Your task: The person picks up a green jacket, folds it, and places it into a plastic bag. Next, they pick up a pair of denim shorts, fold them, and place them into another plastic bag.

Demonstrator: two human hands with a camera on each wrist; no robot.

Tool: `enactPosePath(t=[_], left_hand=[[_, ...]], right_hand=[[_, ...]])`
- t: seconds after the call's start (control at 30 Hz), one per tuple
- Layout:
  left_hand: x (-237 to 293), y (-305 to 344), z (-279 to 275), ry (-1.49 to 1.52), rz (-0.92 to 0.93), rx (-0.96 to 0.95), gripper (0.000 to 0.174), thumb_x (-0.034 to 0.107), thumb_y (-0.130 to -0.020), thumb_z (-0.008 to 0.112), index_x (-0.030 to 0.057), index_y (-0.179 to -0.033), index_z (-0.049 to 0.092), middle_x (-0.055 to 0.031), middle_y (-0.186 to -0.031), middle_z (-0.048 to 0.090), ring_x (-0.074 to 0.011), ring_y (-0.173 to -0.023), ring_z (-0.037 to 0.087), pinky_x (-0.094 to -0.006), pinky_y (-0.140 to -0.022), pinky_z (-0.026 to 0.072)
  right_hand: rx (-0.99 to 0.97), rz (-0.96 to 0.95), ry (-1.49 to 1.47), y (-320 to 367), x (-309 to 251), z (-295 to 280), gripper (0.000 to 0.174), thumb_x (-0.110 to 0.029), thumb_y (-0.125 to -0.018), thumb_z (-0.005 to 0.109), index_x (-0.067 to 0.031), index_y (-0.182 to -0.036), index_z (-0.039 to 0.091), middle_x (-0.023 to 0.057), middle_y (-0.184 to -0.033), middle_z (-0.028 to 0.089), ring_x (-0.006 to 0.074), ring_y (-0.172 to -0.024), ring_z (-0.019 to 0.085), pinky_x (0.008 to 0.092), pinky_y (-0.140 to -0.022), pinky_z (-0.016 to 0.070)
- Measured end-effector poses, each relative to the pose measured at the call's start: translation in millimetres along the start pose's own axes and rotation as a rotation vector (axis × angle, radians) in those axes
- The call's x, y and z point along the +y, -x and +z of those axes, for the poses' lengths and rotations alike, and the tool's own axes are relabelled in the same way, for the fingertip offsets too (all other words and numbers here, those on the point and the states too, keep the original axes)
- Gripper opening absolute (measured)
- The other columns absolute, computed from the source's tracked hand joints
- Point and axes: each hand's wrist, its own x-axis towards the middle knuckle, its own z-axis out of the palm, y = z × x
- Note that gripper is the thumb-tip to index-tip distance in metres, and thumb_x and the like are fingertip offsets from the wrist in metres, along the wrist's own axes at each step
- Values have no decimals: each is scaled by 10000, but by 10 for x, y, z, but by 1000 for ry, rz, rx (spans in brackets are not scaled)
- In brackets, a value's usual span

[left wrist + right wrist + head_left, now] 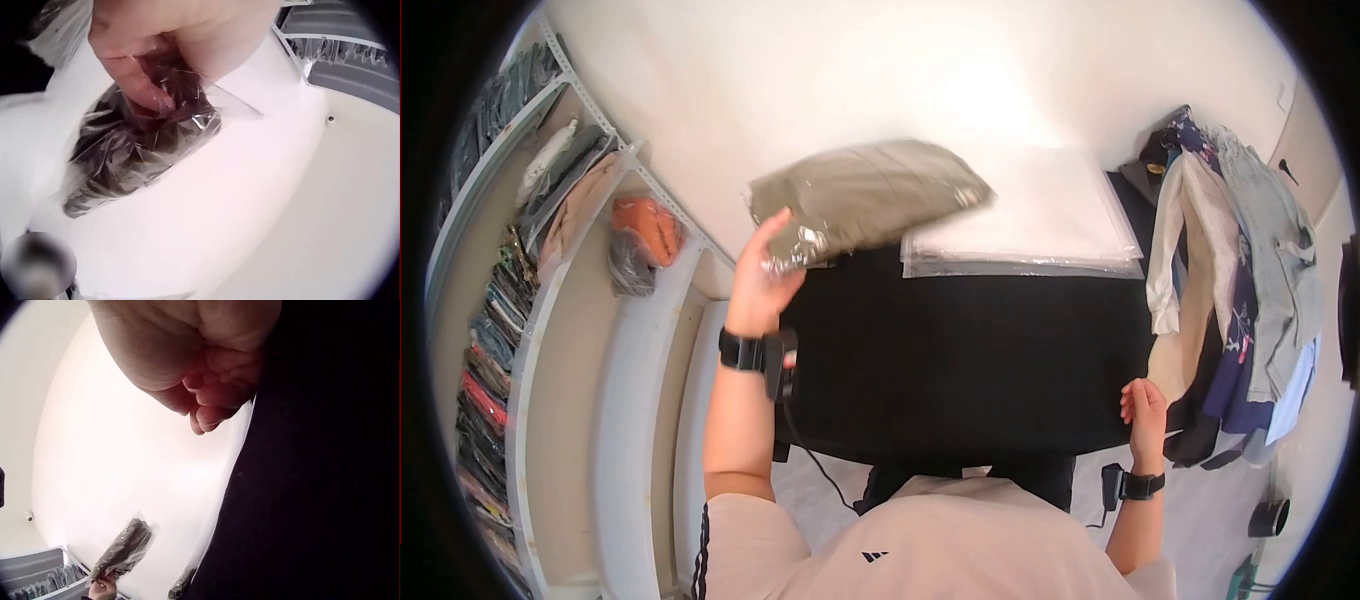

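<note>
Raised over the back left of the black table [960, 350], my left hand [768, 285] grips one end of an olive garment in a clear bag [870, 195]. The left wrist view has the fingers of this hand [150, 69] curled into the crinkled plastic of the bag [134, 153]. My right hand [1145, 408] hangs at the table's right edge, beside the draped clothes [1200, 260], with nothing in it. Its fingers are loosely curled in the right wrist view [209, 381], where the bagged garment [128, 547] shows far off at the lower left.
A stack of clear plastic bags [1025, 225] lies at the back of the table. Shelves [615, 370] along the left hold many folded, bagged clothes and an orange bundle [645, 230]. A dark cylinder [1269, 518] is at the lower right.
</note>
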Motion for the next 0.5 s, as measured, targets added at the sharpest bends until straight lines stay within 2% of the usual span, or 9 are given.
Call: enactPosePath(t=[0.07, 0.1, 0.17, 0.2, 0.27, 0.3, 0.33, 0.43, 0.5], left_hand=[[-18, -528, -271, 301, 61, -134, 258, 97, -836, 623, 48, -1085, 576, -47, -1101, 587, -135, -998, 567, -286, -823, 465], [-251, -1002, -654, 13, 244, -63, 234, 140, -839, 631, 72, -1057, 579, -26, -1035, 593, -133, -934, 566, -274, -793, 462], [-314, -1308, -700, 217, 182, 93, 184, 178, -834, 655, 124, -986, 568, 17, -898, 569, -117, -793, 529, -248, -705, 447], [-440, -1484, -746, 266, 195, 153, 170, 179, -827, 665, 131, -941, 549, 16, -876, 556, -107, -785, 524, -245, -669, 438], [-736, -1768, -977, 222, 126, 296, 197, 196, -825, 663, 106, -965, 558, -25, -873, 553, -159, -775, 548, -305, -648, 492], [-890, -1837, -1117, 78, 80, 313, 216, 195, -830, 653, 76, -985, 561, -63, -871, 552, -190, -751, 562, -314, -624, 514], [-941, -1811, -1112, 132, 6, 339, 199, 190, -841, 638, 47, -961, 569, -94, -879, 554, -200, -730, 569, -289, -585, 521], [-934, -1761, -1054, 161, -39, 334, 168, 180, -849, 629, 36, -914, 575, -92, -867, 565, -191, -720, 568, -270, -544, 521], [-861, -1747, -1039, 213, -5, 227, 144, 169, -859, 619, 33, -882, 577, -79, -842, 576, -175, -700, 563, -246, -537, 517]], right_hand=[[10, -17, -4, 31, 0, -11, 277, -251, -964, 470, -65, -793, 582, -32, -638, 525, 28, -500, 453, 166, -447, 332], [27, -1, 17, 29, 43, -45, 278, -252, -964, 471, -64, -791, 581, -31, -637, 523, 28, -501, 453, 166, -446, 331], [51, 0, 34, 20, 34, -5, 279, -250, -963, 471, -62, -786, 576, -31, -635, 519, 28, -501, 452, 167, -445, 330], [58, -8, 38, 41, 5, 11, 278, -249, -963, 471, -62, -783, 574, -31, -634, 517, 29, -501, 452, 168, -445, 329], [64, -32, 9, 44, 26, 11, 270, -238, -963, 467, -62, -786, 571, -27, -635, 521, 31, -502, 456, 169, -446, 332], [69, -34, 25, 52, 18, 20, 277, -251, -964, 466, -66, -784, 567, -27, -631, 519, 30, -495, 451, 168, -443, 326], [76, -36, 44, 51, 9, 22, 285, -265, -965, 464, -71, -781, 563, -28, -627, 517, 30, -489, 445, 167, -440, 321], [67, -58, 25, 61, -1, 27, 287, -267, -965, 465, -68, -783, 564, -24, -633, 526, 32, -493, 455, 166, -443, 326], [68, -53, 32, 53, 14, 4, 281, -253, -965, 465, -63, -786, 568, -22, -637, 528, 35, -499, 461, 169, -449, 338]])
